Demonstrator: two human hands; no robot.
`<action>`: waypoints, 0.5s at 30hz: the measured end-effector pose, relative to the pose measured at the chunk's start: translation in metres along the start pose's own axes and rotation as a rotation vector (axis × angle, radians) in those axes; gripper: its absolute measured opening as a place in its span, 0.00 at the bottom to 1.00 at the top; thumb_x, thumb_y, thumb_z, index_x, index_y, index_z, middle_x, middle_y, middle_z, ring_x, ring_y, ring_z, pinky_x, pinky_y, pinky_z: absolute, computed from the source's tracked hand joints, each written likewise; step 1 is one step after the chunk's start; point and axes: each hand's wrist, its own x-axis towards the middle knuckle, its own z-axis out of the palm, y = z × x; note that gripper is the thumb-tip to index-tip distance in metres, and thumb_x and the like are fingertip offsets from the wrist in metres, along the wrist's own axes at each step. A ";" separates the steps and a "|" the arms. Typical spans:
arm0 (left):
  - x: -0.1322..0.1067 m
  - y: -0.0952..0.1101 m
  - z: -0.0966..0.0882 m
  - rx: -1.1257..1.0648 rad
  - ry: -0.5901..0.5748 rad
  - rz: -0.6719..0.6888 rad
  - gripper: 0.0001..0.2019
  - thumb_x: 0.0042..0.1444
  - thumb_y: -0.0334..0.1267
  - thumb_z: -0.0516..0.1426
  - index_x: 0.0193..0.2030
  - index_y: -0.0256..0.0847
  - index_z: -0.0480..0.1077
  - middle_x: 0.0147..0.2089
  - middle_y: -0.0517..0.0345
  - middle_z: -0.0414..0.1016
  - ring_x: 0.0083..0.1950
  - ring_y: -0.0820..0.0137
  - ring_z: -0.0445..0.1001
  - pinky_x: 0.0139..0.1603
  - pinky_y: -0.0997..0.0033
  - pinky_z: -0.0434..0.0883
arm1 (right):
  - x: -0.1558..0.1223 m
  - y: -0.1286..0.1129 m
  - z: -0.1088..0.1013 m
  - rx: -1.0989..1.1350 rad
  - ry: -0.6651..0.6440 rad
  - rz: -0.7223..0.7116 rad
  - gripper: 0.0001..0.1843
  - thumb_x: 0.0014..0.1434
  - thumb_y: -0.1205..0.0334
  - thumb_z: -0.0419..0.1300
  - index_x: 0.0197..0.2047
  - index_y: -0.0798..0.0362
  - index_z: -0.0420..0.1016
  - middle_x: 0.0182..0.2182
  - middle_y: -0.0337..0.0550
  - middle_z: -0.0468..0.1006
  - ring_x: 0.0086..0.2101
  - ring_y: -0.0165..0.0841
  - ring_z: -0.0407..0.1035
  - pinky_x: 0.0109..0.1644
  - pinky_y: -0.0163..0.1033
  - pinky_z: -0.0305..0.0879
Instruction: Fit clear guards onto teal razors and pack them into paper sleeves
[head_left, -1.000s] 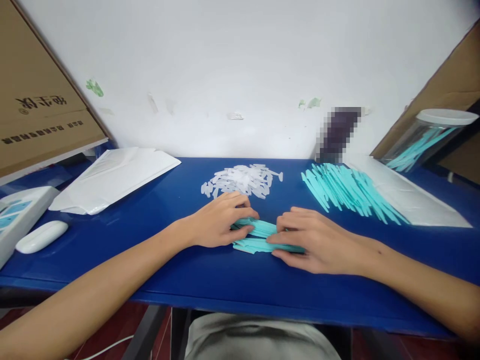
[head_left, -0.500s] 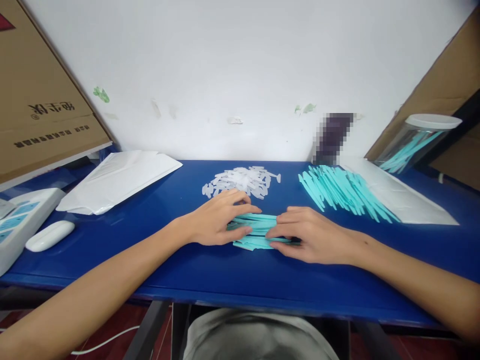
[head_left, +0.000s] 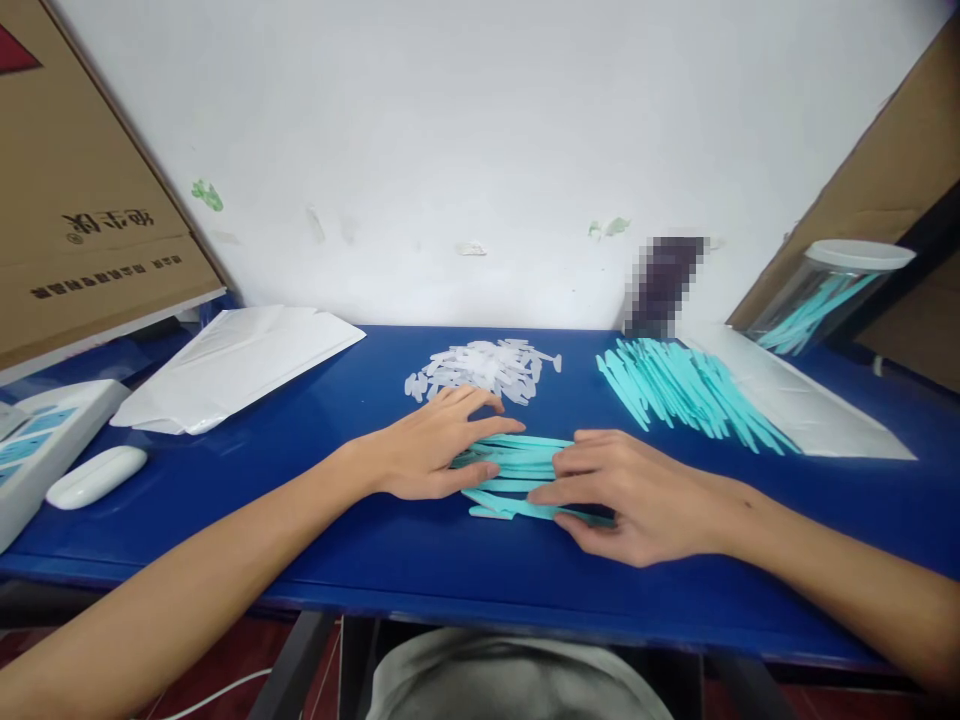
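Several slim turquoise eyebrow razors (head_left: pixel 525 462) lie side by side in a flat group on the blue table. My left hand (head_left: pixel 435 445) rests over their left ends, thumb and forefinger stretched out and apart. At the right ends is my right hand (head_left: pixel 630 495), its fingers curled; thumb and forefinger close on a razor (head_left: pixel 506 505) at the near edge of the group, set slightly apart. Beyond my left hand sits a pile of small whitish translucent blade covers (head_left: pixel 495 367). A larger heap of turquoise razors (head_left: pixel 686 390) lies to the right.
A white plastic bag (head_left: pixel 247 360) and a white oval case (head_left: pixel 97 477) are on the left, beside a white device (head_left: pixel 45 440). A cardboard box (head_left: pixel 90 150) leans above them. Rightward are a white sheet (head_left: pixel 810 410) and a lidded clear jar (head_left: pixel 832 295) holding turquoise sticks.
My right hand has moved slightly toward me, and the nearest razors have separated from the rest of the group. My left hand has barely moved.
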 end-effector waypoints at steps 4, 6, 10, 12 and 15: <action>0.000 0.001 -0.001 0.017 -0.003 -0.016 0.24 0.72 0.50 0.48 0.70 0.47 0.62 0.64 0.44 0.66 0.61 0.51 0.65 0.62 0.46 0.65 | 0.001 0.002 0.002 -0.013 0.005 0.004 0.11 0.67 0.59 0.59 0.46 0.51 0.82 0.31 0.39 0.78 0.31 0.31 0.67 0.39 0.40 0.54; 0.001 -0.001 -0.001 0.020 0.000 -0.018 0.23 0.73 0.49 0.47 0.70 0.47 0.63 0.63 0.44 0.66 0.62 0.52 0.65 0.63 0.47 0.65 | 0.003 0.003 0.004 -0.001 -0.007 0.003 0.12 0.68 0.61 0.57 0.44 0.51 0.83 0.28 0.39 0.75 0.29 0.30 0.65 0.36 0.39 0.54; 0.001 -0.009 -0.003 -0.013 0.032 -0.028 0.22 0.72 0.49 0.47 0.67 0.45 0.66 0.62 0.44 0.67 0.61 0.54 0.67 0.62 0.50 0.65 | 0.005 0.002 0.008 0.076 -0.018 0.033 0.12 0.67 0.66 0.55 0.41 0.53 0.81 0.25 0.37 0.70 0.26 0.28 0.61 0.31 0.36 0.54; 0.000 -0.014 -0.004 -0.021 0.050 -0.042 0.22 0.72 0.50 0.49 0.66 0.44 0.68 0.61 0.44 0.68 0.60 0.54 0.68 0.61 0.51 0.66 | 0.004 0.002 0.008 0.097 -0.007 0.040 0.12 0.66 0.66 0.55 0.40 0.54 0.81 0.25 0.37 0.70 0.25 0.27 0.60 0.31 0.35 0.55; 0.000 -0.017 -0.005 -0.014 0.067 -0.051 0.23 0.70 0.51 0.50 0.64 0.42 0.69 0.60 0.43 0.68 0.60 0.54 0.68 0.60 0.52 0.67 | 0.003 0.003 0.003 0.093 0.000 0.056 0.11 0.65 0.67 0.55 0.38 0.54 0.80 0.25 0.37 0.69 0.24 0.27 0.60 0.30 0.35 0.56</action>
